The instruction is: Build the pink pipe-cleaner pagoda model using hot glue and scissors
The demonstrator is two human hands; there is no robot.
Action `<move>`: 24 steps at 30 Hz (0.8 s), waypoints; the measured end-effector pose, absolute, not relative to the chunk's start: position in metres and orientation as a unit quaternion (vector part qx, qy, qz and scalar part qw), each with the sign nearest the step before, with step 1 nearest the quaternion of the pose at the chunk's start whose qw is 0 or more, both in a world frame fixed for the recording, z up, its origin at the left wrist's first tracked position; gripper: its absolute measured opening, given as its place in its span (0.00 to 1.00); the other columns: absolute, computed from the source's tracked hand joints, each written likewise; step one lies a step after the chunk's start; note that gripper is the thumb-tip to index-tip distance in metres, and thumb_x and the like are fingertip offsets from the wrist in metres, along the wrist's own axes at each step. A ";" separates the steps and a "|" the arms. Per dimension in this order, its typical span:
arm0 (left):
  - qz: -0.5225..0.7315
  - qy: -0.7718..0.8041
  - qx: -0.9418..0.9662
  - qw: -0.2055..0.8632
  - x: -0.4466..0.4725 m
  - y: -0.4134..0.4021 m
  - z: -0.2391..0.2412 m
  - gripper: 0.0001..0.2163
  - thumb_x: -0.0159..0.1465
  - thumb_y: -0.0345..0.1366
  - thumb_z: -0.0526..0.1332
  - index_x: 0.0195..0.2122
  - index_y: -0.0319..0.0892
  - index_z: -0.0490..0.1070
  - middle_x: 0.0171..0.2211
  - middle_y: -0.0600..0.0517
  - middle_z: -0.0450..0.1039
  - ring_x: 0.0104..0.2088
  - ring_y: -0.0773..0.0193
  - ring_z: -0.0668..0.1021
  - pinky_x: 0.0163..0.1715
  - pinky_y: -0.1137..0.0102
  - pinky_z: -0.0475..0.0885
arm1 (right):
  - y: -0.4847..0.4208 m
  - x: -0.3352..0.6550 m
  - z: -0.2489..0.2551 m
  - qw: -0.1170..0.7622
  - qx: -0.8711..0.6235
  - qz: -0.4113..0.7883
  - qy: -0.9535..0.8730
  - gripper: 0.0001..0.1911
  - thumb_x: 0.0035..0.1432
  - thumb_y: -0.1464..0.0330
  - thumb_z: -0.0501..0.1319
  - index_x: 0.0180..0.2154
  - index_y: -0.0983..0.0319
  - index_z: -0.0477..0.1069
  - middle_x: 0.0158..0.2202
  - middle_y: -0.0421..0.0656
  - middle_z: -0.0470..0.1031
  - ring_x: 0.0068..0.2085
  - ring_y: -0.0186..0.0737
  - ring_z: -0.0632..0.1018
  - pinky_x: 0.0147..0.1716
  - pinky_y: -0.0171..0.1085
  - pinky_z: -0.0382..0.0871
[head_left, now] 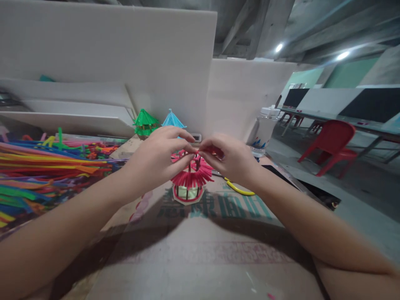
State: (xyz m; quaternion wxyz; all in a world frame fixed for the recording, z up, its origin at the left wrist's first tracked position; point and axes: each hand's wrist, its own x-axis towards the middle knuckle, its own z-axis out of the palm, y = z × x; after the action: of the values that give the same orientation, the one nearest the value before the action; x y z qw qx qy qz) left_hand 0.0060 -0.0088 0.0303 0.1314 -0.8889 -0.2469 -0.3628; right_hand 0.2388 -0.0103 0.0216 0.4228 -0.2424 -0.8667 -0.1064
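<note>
A small pavilion model (191, 177) with a red pipe-cleaner roof fringe, dark posts and a pale many-sided base stands upright on the table. Above its top, my left hand (162, 152) pinches with thumb and fingers at a small red piece, probably pipe cleaner. From the other side my right hand (229, 160) closes on red material at the same spot, its fingertips nearly meeting the left ones. The fingers hide most of the model's upper part. Behind my left hand stand a green pavilion model (145, 123) and a light blue one (173, 118).
Bundles of colourful pipe cleaners (53, 166) lie at the left. Yellow-handled pliers (239, 188) rest behind my right wrist. A clear bottle (264, 131) stands at the back right, before white boards (150, 54). A red chair (331, 143) is on the floor to the right.
</note>
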 end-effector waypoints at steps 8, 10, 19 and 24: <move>-0.221 -0.326 -0.919 0.031 -0.012 0.012 0.036 0.19 0.68 0.49 0.65 0.54 0.45 0.80 0.61 0.42 0.76 0.61 0.46 0.77 0.61 0.51 0.72 | 0.000 0.241 0.018 0.372 -0.266 -0.038 -0.889 0.09 0.67 0.75 0.57 0.41 0.61 0.75 0.39 0.45 0.79 0.36 0.38 0.75 0.36 0.37 0.66; -0.202 -0.333 -0.921 0.019 -0.012 0.014 0.037 0.18 0.68 0.49 0.65 0.54 0.45 0.80 0.61 0.43 0.76 0.60 0.47 0.78 0.60 0.53 0.73 | 0.000 0.241 0.017 0.371 -0.263 -0.026 -0.890 0.10 0.67 0.76 0.57 0.41 0.61 0.76 0.39 0.45 0.79 0.35 0.37 0.74 0.35 0.36 0.66; -0.211 -0.328 -0.920 -0.034 -0.001 0.017 0.025 0.22 0.71 0.52 0.61 0.60 0.45 0.75 0.60 0.44 0.76 0.59 0.51 0.78 0.56 0.61 0.74 | 0.000 0.242 0.018 0.372 -0.271 -0.006 -0.888 0.10 0.63 0.77 0.58 0.41 0.61 0.76 0.40 0.46 0.81 0.39 0.39 0.78 0.37 0.37 0.68; -0.212 -0.339 -0.915 -0.059 -0.002 0.021 0.021 0.24 0.70 0.54 0.61 0.62 0.46 0.73 0.58 0.45 0.77 0.57 0.51 0.79 0.56 0.61 0.73 | 0.001 0.242 0.017 0.374 -0.277 0.006 -0.885 0.09 0.63 0.76 0.58 0.40 0.61 0.76 0.40 0.46 0.81 0.39 0.39 0.78 0.37 0.37 0.69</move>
State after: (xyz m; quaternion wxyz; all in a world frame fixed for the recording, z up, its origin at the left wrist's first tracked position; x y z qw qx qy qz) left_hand -0.0020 0.0206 0.0207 -0.0585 -0.9148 -0.3390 -0.2115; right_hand 0.2419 0.0012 0.0170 0.3735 -0.2769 -0.8853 0.0058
